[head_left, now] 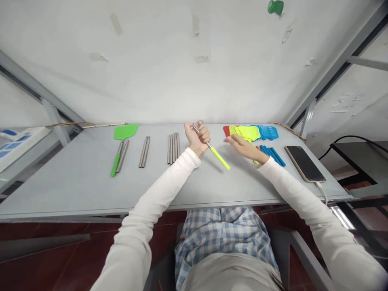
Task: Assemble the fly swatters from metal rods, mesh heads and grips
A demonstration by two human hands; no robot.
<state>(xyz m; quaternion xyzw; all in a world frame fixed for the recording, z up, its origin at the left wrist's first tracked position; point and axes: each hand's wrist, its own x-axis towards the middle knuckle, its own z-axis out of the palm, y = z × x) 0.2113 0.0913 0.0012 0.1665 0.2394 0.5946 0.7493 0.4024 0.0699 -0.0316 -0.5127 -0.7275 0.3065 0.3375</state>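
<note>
My left hand (199, 138) is closed around a thin metal rod with a yellow handle (220, 158), held tilted above the middle of the table. My right hand (244, 148) is stretched out with nothing in it, over the table close to the yellow swatter heads (249, 132). Beside those lie blue swatter heads (268, 132) and part of a red one (226, 130). Several blue handle grips (273, 155) lie just right of my right hand, which partly hides a red and a yellow grip.
Left of my left hand lie several metal tubes (173, 148) and a smaller bunch of tubes (144, 152). Farther left is a green fly swatter (125, 131) with a metal tube (123, 157) beside it. A phone (304, 163) on a cable rests at the table's right end.
</note>
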